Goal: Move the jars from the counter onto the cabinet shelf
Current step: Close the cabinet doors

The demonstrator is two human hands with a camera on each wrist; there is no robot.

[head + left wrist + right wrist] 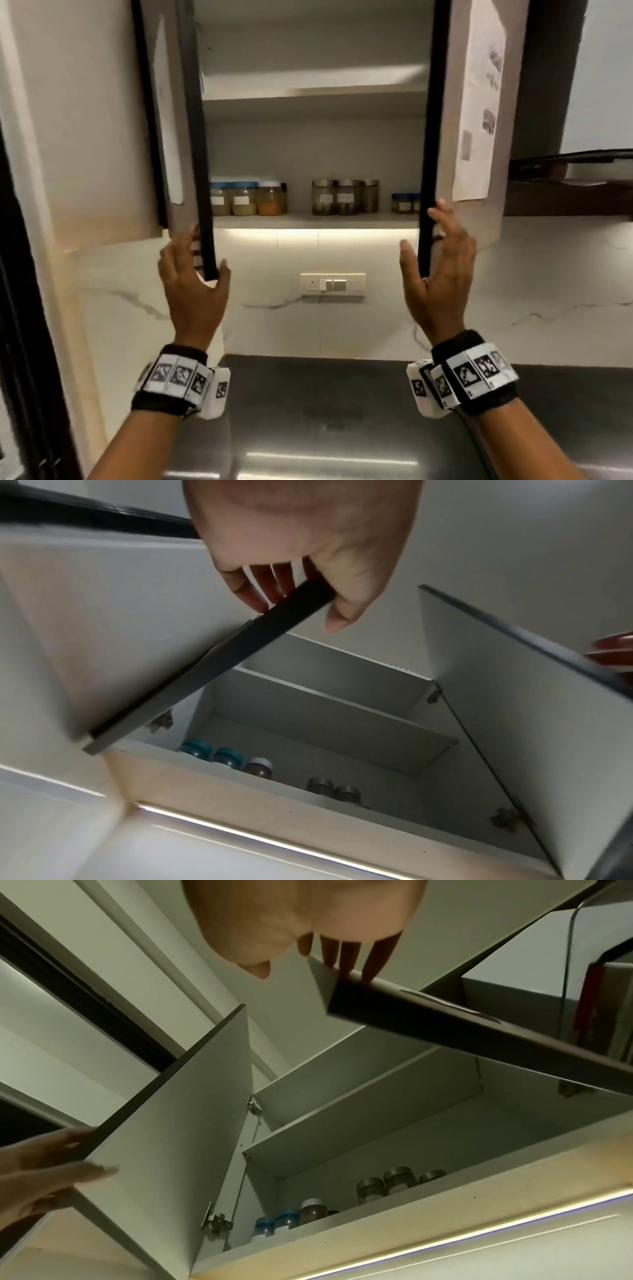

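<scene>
A: What's the room like?

B: A kitchen: dark glossy counter [308, 394] along the bottom, pale marble-look wall with a switch plate [333, 284], and a lit strip under the wall cabinet.

A: And the jars?

B: All upright on the bottom shelf [315, 221], long axes vertical, lids up. 3 jars [248, 198] with blue or white lids stand near the shelf's left end, 3 metal-lidded jars [344, 197] at its middle, small blue-lidded ones [406, 202] at its right end.

A: The hands?

B: The left hand [191, 284] pinches the left door [202, 171] at its lower corner, fingers behind, thumb in front. The right hand [440, 270] straddles the right door [430, 137] edge, fingers spread wide and nearly straight.
</scene>
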